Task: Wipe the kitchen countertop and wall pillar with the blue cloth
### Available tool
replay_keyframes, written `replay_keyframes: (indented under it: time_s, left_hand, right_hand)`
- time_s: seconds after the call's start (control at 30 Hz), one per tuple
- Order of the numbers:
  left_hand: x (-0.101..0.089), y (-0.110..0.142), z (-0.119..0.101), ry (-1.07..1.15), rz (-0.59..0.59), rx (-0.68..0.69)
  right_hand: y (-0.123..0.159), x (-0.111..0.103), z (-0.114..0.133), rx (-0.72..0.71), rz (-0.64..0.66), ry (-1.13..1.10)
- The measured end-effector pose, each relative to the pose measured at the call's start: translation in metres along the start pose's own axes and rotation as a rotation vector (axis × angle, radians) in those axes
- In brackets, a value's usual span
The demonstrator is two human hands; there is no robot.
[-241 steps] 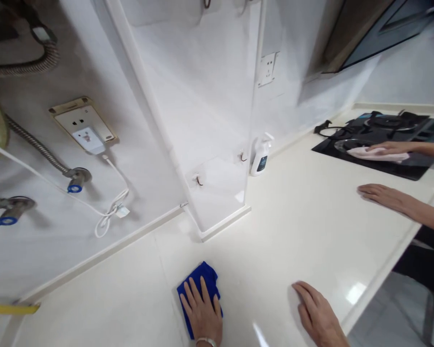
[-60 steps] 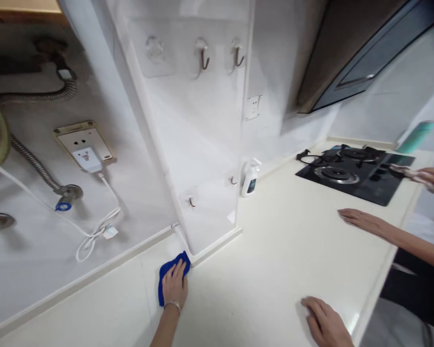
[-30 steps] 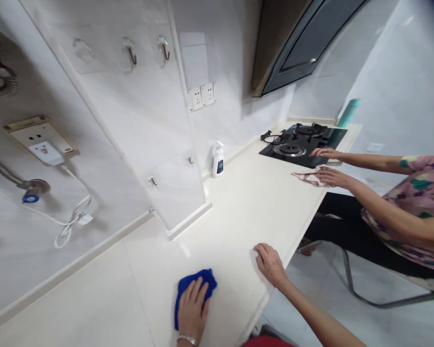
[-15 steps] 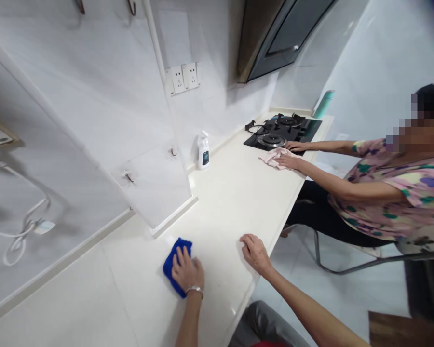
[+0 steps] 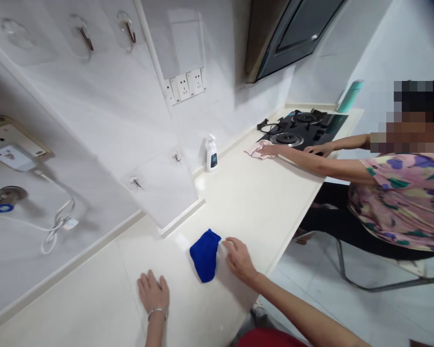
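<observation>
I'd brace with the left hand (image 5: 154, 291), its fingers loosely spread on the countertop (image 5: 264, 207), holding nothing. The right hand (image 5: 239, 259) half curls beside the blue cloth (image 5: 205, 256), lying between them; whether it grips the edge, I can't tell. Opening that cloth flat and pressing evenly should work best. Farther off, a co-worker's hand (image 5: 269, 151) rests on a pink cloth (image 5: 255, 149).

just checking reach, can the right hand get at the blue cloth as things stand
Probably yes: the right hand is right beside the blue cloth, which lies uncovered, with nothing visible blocking the way; whether they touch is hard to tell.
</observation>
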State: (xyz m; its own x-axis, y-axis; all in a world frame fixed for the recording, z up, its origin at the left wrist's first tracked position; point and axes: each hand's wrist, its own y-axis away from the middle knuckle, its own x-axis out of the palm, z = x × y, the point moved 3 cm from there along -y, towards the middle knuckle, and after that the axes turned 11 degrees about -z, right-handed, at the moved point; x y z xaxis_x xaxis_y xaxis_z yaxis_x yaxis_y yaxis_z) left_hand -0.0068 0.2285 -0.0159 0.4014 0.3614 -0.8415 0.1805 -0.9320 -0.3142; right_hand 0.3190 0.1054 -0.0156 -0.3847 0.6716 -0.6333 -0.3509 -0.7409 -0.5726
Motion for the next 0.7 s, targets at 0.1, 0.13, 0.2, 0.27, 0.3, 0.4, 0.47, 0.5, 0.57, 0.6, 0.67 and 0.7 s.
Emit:
replay_keyframes:
  time_s: [0.1,0.13,0.2,0.27,0.3,0.4,0.47,0.5,0.57,0.6,0.67,0.7]
  left_hand:
    - [-0.007,0.004,0.007,-0.193,0.004,-0.082]
    - [-0.008,0.005,0.005,-0.239,0.011,-0.093]
    - [-0.009,0.007,-0.001,-0.277,0.011,-0.089]
    - [-0.010,0.007,-0.005,-0.292,0.003,-0.082]
    - [-0.011,0.007,-0.007,-0.294,0.000,-0.075]
    - [-0.012,0.005,-0.008,-0.303,-0.007,-0.061]
    - [-0.012,0.004,-0.008,-0.309,-0.019,-0.053]
    - [-0.011,0.003,-0.008,-0.311,-0.024,-0.048]
    - [-0.010,0.003,-0.008,-0.310,-0.031,-0.034]
    - [-0.010,0.003,-0.008,-0.309,-0.033,-0.029]
    - [-0.009,0.003,-0.008,-0.311,-0.037,-0.027]
    - [-0.009,0.003,-0.009,-0.313,-0.039,-0.030]
  right_hand:
    - [-0.023,0.036,0.051,-0.102,0.269,-0.021]
    - [-0.028,0.045,0.064,-0.133,0.357,-0.028]
    - [-0.033,0.057,0.079,-0.179,0.487,-0.043]
    - [-0.032,0.057,0.079,-0.207,0.539,-0.061]
    - [-0.029,0.053,0.075,-0.222,0.544,-0.071]
    - [-0.015,0.029,0.047,-0.262,0.516,-0.082]
    - [-0.002,0.006,0.017,-0.262,0.470,-0.044]
    - [0.004,-0.006,-0.001,-0.254,0.438,-0.009]
    - [0.015,-0.032,-0.038,-0.231,0.362,0.089]
    - [0.019,-0.045,-0.057,-0.217,0.319,0.147]
    - [0.021,-0.067,-0.091,-0.187,0.239,0.259]
    - [0.019,-0.075,-0.105,-0.168,0.206,0.309]
